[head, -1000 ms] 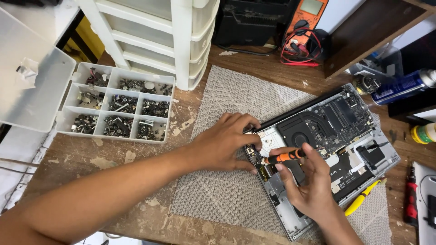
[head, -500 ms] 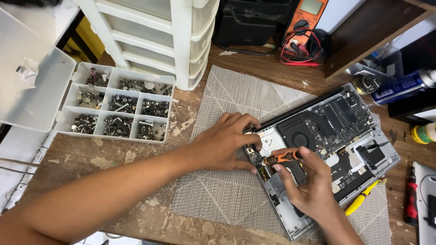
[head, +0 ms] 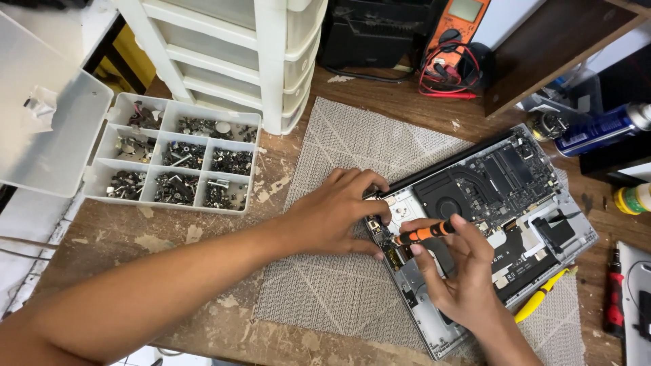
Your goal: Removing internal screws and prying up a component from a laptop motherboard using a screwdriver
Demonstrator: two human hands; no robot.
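While the left hand (head: pixel 336 213) lies flat across the left end of an opened silver laptop (head: pixel 566 247) with its inner boards and round fan bared, the right hand (head: pixel 461 278) holds a small screwdriver with an orange and black handle (head: pixel 426 233) pinched between thumb and fingers (head: pixel 468 234). That screwdriver lies nearly level, its long axis running left to right with a slight tilt: the handle end sits to the right and a little farther away, the tip points left and slightly nearer, down into the left part of the laptop's interior, just beside the left thumb. The left fingers (head: pixel 366 183) are curled loosely and spread over the laptop's edge, pressing on it and closed around nothing. The laptop rests at a slant on a grey woven mat (head: pixel 339 298), which covers the middle of a worn wooden surface (head: pixel 115 234).

Far left, a clear plastic compartment box filled with screws and small metal parts (head: pixel 178 163) stands open, its lid folded out to the left. Behind it rises a white plastic drawer tower (head: pixel 230 54). An orange multimeter with red leads (head: pixel 458 37) lies at the far edge. A blue spray can (head: pixel 600 129) rests on its side at far right, and a yellow-handled tool (head: pixel 539 305) pokes out from beneath the laptop's near right edge.
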